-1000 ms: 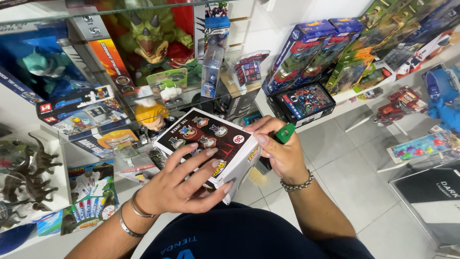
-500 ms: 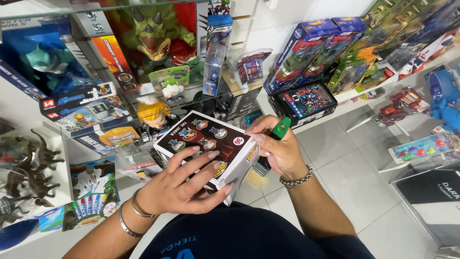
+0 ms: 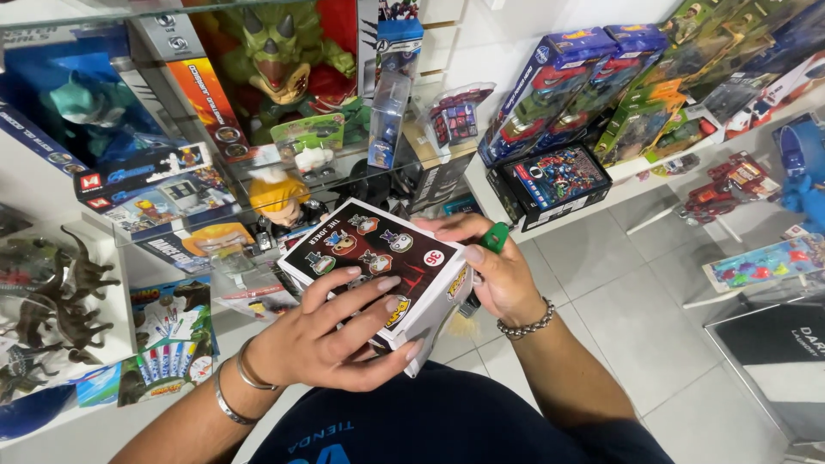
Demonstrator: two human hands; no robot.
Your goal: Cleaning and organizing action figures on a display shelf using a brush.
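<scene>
I hold a boxed collectible figure [image 3: 369, 249], a white box whose dark top face shows several small cartoon heads. My left hand [image 3: 331, 331] lies spread over the near part of that box and grips it, with two bangles on the wrist. My right hand [image 3: 494, 271] grips the box's right side and pinches a small green object [image 3: 494, 236] between its fingers. A bead bracelet circles the right wrist. The box sits tilted in front of my chest, above the floor.
Glass shelves [image 3: 103, 26] on the left carry boxed toys, a green monster figure [image 3: 279, 60] and dinosaur figures [image 3: 51, 301]. A white shelf [image 3: 623, 185] on the right holds several boxed toys [image 3: 550, 176]. Grey tiled floor [image 3: 636, 318] lies below.
The box and both hands have stayed almost in place; the view has shifted slightly. My right thumb and the green object sit a little closer to the box's corner.
</scene>
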